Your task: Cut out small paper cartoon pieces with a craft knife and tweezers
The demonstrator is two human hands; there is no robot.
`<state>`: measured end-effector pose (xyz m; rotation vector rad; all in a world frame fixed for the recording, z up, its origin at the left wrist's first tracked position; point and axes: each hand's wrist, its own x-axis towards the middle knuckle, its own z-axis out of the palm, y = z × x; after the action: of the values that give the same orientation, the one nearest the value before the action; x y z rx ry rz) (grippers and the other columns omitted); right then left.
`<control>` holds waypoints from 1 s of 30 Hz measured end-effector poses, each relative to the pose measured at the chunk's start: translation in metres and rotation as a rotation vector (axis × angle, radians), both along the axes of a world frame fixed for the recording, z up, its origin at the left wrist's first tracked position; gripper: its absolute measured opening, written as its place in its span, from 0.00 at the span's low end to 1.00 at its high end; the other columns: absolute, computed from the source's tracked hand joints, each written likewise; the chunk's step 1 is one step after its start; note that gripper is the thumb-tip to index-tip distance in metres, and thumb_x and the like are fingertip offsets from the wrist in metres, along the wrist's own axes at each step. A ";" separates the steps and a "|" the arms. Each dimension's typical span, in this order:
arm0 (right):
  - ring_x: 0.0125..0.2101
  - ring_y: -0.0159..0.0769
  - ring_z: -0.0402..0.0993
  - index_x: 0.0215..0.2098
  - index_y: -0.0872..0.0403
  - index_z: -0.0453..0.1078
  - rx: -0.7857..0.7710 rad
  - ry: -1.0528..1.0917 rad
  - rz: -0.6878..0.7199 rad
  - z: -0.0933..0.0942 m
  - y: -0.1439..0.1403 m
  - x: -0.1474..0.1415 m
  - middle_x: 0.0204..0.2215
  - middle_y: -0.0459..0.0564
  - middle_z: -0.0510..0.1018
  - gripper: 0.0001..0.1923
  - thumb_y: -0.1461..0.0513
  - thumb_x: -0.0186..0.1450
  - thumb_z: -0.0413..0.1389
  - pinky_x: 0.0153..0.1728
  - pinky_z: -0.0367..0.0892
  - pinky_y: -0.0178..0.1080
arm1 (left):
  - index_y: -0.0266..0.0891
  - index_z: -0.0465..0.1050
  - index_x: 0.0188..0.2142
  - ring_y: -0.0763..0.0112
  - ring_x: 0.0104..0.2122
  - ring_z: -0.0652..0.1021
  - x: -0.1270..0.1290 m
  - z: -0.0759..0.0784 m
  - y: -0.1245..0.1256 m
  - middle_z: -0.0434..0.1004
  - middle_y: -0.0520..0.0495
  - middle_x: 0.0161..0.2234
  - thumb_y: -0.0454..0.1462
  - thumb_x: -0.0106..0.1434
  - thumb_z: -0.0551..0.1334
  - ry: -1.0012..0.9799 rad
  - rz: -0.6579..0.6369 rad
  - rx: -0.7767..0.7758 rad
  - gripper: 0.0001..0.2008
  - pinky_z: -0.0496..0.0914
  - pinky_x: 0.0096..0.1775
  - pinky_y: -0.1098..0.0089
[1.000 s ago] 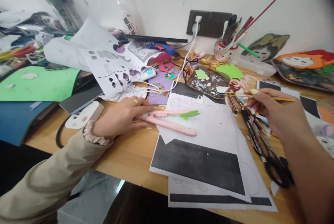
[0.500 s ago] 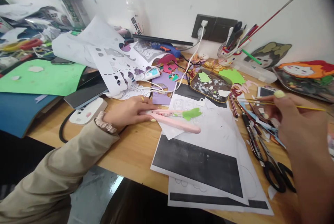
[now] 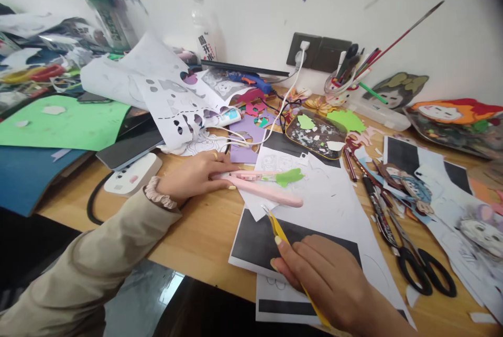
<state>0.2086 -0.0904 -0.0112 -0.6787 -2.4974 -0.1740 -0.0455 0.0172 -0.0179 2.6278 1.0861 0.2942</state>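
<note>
My left hand [image 3: 204, 175] is closed around the rear end of a pink hinged tool [image 3: 275, 193] with two long arms, spread apart and lying over the papers. Its exact kind is unclear. At the front of its thinner arm sits a small green paper cutout [image 3: 290, 176]. In my right hand [image 3: 326, 274] are yellow tweezers [image 3: 280, 229], their pale tips pointing up and left, just below the pink tool. Beneath both hands' tools lie printed white sheets [image 3: 326, 211] with black bands and line drawings.
Black-handled scissors [image 3: 426, 271] and a marker [image 3: 375, 211] lie at right, near paper scraps and drawn cutouts. Behind are a dark tray [image 3: 314, 135] with scraps, a white cable [image 3: 288, 96] and a pen cup [image 3: 340, 85]. A white power strip [image 3: 131, 175] lies left.
My right hand has swung from the far right to the front middle, bringing the yellow tweezers near the pink tool. My left hand keeps its hold on the tool.
</note>
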 end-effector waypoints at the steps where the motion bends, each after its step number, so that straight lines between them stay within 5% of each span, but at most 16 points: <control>1: 0.19 0.28 0.62 0.37 0.64 0.63 -0.003 -0.020 0.000 -0.001 0.000 -0.001 0.18 0.46 0.70 0.14 0.67 0.52 0.55 0.18 0.57 0.34 | 0.42 0.63 0.47 0.68 0.42 0.67 0.000 0.000 0.000 0.66 0.45 0.44 0.45 0.57 0.51 -0.003 -0.003 0.003 0.20 0.61 0.44 0.67; 10: 0.19 0.27 0.61 0.37 0.63 0.62 -0.021 -0.025 -0.025 -0.008 -0.003 -0.001 0.17 0.45 0.67 0.13 0.67 0.53 0.55 0.18 0.56 0.34 | 0.40 0.63 0.46 0.70 0.41 0.68 0.000 0.001 0.000 0.67 0.46 0.43 0.44 0.58 0.51 -0.035 -0.026 0.026 0.19 0.61 0.42 0.71; 18: 0.19 0.27 0.60 0.37 0.63 0.62 -0.033 0.010 -0.013 -0.009 -0.002 0.001 0.17 0.45 0.68 0.14 0.68 0.53 0.55 0.18 0.55 0.33 | 0.40 0.62 0.45 0.72 0.36 0.70 0.002 0.003 -0.004 0.71 0.49 0.38 0.45 0.57 0.51 -0.073 0.122 -0.009 0.18 0.62 0.38 0.72; 30: 0.21 0.27 0.63 0.38 0.61 0.63 -0.063 0.014 0.040 -0.005 -0.011 0.007 0.19 0.47 0.70 0.15 0.68 0.52 0.55 0.20 0.58 0.33 | 0.38 0.61 0.44 0.70 0.32 0.70 0.007 -0.006 -0.009 0.71 0.46 0.32 0.46 0.60 0.45 -0.001 0.202 0.146 0.19 0.62 0.35 0.71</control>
<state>0.2157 -0.1014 -0.0167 -0.6522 -2.5096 -0.0760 -0.0386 0.0081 -0.0240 2.6440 1.3809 0.4329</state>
